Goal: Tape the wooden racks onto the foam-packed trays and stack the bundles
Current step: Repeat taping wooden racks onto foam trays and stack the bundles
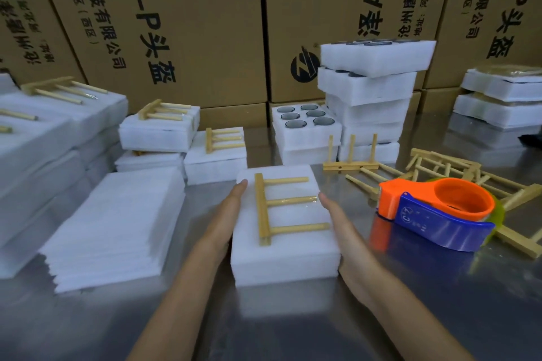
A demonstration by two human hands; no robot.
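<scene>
Left hand [224, 224] and right hand [344, 233], fingers straight, press flat against opposite sides of white rectangular foam bundle [289, 262] topped by three-pronged wooden rack [262, 208].

Foam bundle [284, 255] sits mid worktop [440, 308], w/ wooden rack [265, 208] flat on top, pegs pointing right. Left hand [228, 214] and right hand [340, 231] press its sides, fingers straight. Tape dispenser [434, 214] is just to the right, loose racks [440, 164] behind it. Foam sheets [117, 226] are stacked at left.
</scene>
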